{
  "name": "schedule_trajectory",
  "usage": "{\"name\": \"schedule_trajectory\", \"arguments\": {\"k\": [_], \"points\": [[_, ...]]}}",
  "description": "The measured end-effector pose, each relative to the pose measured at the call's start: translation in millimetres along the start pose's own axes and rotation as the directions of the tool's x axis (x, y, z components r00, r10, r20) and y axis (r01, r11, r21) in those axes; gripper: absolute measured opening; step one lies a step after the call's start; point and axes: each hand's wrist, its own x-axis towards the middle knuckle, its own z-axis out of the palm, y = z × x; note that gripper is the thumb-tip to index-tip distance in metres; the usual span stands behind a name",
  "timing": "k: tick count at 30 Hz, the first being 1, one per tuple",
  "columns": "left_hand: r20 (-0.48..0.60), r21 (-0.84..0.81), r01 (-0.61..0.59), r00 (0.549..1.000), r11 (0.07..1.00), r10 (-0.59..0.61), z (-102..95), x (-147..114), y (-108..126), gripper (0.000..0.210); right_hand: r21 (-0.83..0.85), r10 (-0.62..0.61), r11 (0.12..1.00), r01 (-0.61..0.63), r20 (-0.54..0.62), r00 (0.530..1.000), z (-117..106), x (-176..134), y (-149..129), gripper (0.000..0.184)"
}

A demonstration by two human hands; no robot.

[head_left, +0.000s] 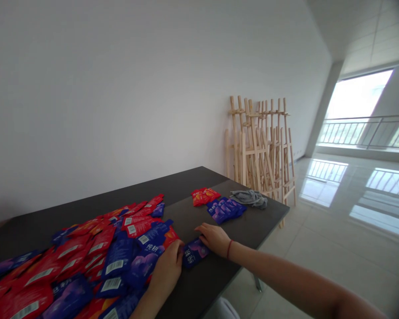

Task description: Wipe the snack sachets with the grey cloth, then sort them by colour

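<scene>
A blue pouch (194, 253) with purple fruit and white lettering lies at the table's near edge, between my hands. My right hand (216, 239), with a red string at the wrist, has its fingers curled over the pouch's right end. My left hand (166, 268) is closed at the pouch's left end, thumb on top and the other fingers mostly hidden. Just left of it spreads a big loose heap of red pouches (71, 248) and blue pouches (119, 254). Beyond my right hand sit a fanned stack of blue pouches (223, 210) and a small group of red pouches (204, 196).
A crumpled grey cloth (249, 198) lies near the right corner of the dark table (186, 181). Wooden easels (256, 150) lean against the white wall behind it. To the right are a glossy tiled floor (306, 248) and a window with a railing (352, 133).
</scene>
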Motion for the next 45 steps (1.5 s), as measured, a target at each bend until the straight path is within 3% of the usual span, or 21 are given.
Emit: {"name": "schedule_trajectory", "arguments": {"k": [3,7,10,13,15,16,18,20,22,24,26,29,35,40,42,43,45], "points": [[-0.052,-0.038,-0.019,0.998,0.999,0.017,2.4,0.7,-5.8,0.027,-0.051,-0.134,0.99,0.133,-0.015,0.991,-1.5,-11.7,-5.7,0.038],[-0.132,-0.16,-0.036,0.991,0.986,0.015,4.0,3.4,-10.5,0.043,0.079,-0.302,0.953,0.294,0.124,0.945,4.9,-31.5,-9.0,0.063],[-0.05,-0.383,0.085,0.992,0.92,-0.113,0.6,6.2,-8.4,0.044,0.178,-0.317,0.942,0.285,0.186,0.93,7.6,-38.6,-6.0,0.081],[0.084,-0.631,0.201,0.978,0.749,-0.191,-6.4,8.0,-5.1,0.047,0.289,-0.263,0.931,0.224,0.103,0.959,6.3,-38.4,-2.5,0.064],[0.088,-0.709,0.204,0.975,0.675,-0.203,-12.2,7.8,-3.3,0.048,0.375,-0.198,0.911,0.173,0.029,0.98,3.2,-36.2,-0.7,0.044],[0.065,-0.706,0.186,0.978,0.683,-0.199,-15.3,7.2,-2.2,0.045,0.416,-0.169,0.897,0.15,0.01,0.985,0.7,-34.3,0.3,0.039],[-0.042,-0.617,0.086,0.989,0.782,-0.142,-20.9,5.5,0.5,0.039,0.477,-0.122,0.874,0.091,0.034,0.992,-6.4,-28.1,2.6,0.034],[-0.154,-0.442,-0.054,0.988,0.895,-0.017,-24.6,3.8,3.6,0.036,0.517,-0.09,0.856,-0.005,0.159,0.983,-15.7,-18.3,5.6,0.028],[-0.19,-0.294,-0.104,0.981,0.95,0.049,-25.4,3.2,6.1,0.033,0.556,-0.096,0.821,-0.129,0.357,0.929,-25.0,-6.3,8.7,0.021],[-0.147,-0.232,-0.056,0.989,0.971,0.022,-24.3,3.9,7.5,0.031,0.605,-0.135,0.752,-0.261,0.529,0.838,-32.2,5.1,11.4,0.016],[-0.099,-0.23,-0.005,0.995,0.973,-0.018,-22.9,5.1,8.3,0.033,0.649,-0.162,0.655,-0.387,0.621,0.767,-36.4,12.8,13.5,0.019],[-0.043,-0.281,0.046,0.997,0.959,-0.061,-21.5,5.6,10.8,0.037,0.711,-0.199,0.48,-0.515,0.659,0.725,-38.0,15.6,16.7,0.033],[-0.011,-0.381,0.077,0.996,0.921,-0.088,-15.9,3.9,11.7,0.039,0.761,-0.178,0.237,-0.604,0.645,0.743,-27.3,2.6,24.7,0.046],[-0.013,-0.477,0.094,0.993,0.874,-0.115,-13.5,4.7,6.2,0.039,0.834,-0.051,0.037,-0.55,0.551,0.833,-5.2,-12.4,27.7,0.041],[-0.015,-0.473,0.097,0.993,0.875,-0.118,-12.9,5.3,6.3,0.039,0.851,-0.002,0.081,-0.519,0.521,0.854,0.0,-16.3,29.8,0.038],[-0.031,-0.465,0.086,0.993,0.881,-0.113,-12.5,5.7,6.5,0.039,0.854,0.023,0.158,-0.495,0.499,0.867,0.5,-17.2,31.3,0.035],[-0.086,-0.441,0.06,0.99,0.896,-0.109,-11.3,6.4,5.9,0.04,0.818,0.084,0.424,-0.389,0.393,0.916,-4.1,-17.3,34.9,0.031]]}}
